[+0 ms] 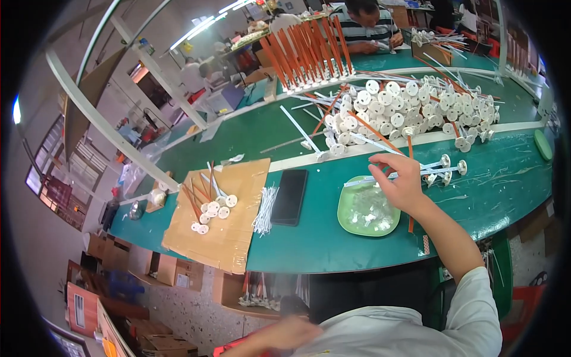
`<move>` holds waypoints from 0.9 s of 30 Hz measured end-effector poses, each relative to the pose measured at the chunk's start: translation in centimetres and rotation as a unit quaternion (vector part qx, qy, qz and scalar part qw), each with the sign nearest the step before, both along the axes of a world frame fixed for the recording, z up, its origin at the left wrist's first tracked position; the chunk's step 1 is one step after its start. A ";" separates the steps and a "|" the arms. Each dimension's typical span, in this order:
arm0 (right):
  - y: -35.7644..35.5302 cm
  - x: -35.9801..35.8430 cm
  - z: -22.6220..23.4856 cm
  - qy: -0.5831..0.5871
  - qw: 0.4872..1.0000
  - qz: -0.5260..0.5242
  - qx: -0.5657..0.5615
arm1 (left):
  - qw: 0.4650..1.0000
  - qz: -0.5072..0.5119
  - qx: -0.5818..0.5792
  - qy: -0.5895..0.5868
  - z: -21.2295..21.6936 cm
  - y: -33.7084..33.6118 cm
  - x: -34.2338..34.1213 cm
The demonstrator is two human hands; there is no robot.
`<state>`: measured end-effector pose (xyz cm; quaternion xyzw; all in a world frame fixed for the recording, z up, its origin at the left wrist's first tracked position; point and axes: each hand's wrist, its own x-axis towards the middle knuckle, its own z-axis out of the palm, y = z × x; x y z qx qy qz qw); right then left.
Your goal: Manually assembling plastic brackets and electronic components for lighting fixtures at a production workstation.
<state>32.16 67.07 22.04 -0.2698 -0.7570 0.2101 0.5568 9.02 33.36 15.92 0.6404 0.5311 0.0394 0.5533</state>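
Observation:
My right hand [399, 183] hovers over the right side of a green plate [351, 221], its fingers bent and a gap showing between thumb and index finger. White scraps and powder lie in the plate. Light-blue strips with white round ends [447, 170] cross the plate's far rim and pass behind the hand; contact between fingers and strips is unclear. Upright beside the wrist runs an orange strip [410, 225], partly hidden. Low in the view, my left hand [292, 333] is near my body, smeared by motion, its fingers not readable.
Behind the plate is a large heap of white discs on strips [386, 107]. Orange strips [306, 56] stand in a rack at the back. Left of the plate lie a dark flat phone-like slab [289, 197], white ties [265, 209] and cardboard [220, 250] with several discs. Another person [366, 30] sits opposite.

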 end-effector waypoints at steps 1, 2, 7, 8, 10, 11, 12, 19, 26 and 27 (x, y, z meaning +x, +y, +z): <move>0.0 0.0 -0.2 -0.006 1.000 -0.006 -0.004 | 0.999 -0.035 -0.029 -0.025 -1.0 -0.3 1.2; -0.1 -0.1 -0.3 -0.008 1.000 0.002 0.004 | 0.995 -0.069 -0.055 -0.047 -1.5 -0.5 2.1; -0.3 0.5 -0.3 -0.010 1.000 -0.006 0.026 | 0.975 0.042 -0.165 -0.143 -5.6 -1.5 2.7; -0.4 0.7 -0.1 -0.015 0.999 -0.020 0.031 | 0.966 0.084 -0.192 -0.149 -6.1 -1.8 2.9; 0.4 0.1 -0.8 0.005 1.000 -0.007 0.010 | 0.941 0.099 -0.244 -0.212 -12.2 -3.3 1.9; 0.2 0.1 -0.6 0.013 1.000 -0.006 -0.005 | 0.949 0.069 -0.219 -0.215 -14.6 -3.6 1.4; 0.1 0.4 -0.4 0.010 1.000 -0.014 -0.001 | 0.955 0.040 -0.195 -0.218 -17.1 -4.2 1.2; 0.3 1.3 1.9 0.024 0.999 -0.027 0.007 | 0.953 -0.152 -0.067 -0.254 -28.2 -9.2 1.9; 2.9 6.8 5.0 0.103 0.990 -0.085 -0.050 | 0.961 -0.150 -0.023 -0.232 -28.1 -9.1 3.8; 3.1 7.4 5.3 0.049 0.993 -0.098 -0.033 | 0.963 -0.129 -0.020 -0.236 -28.2 -9.2 3.8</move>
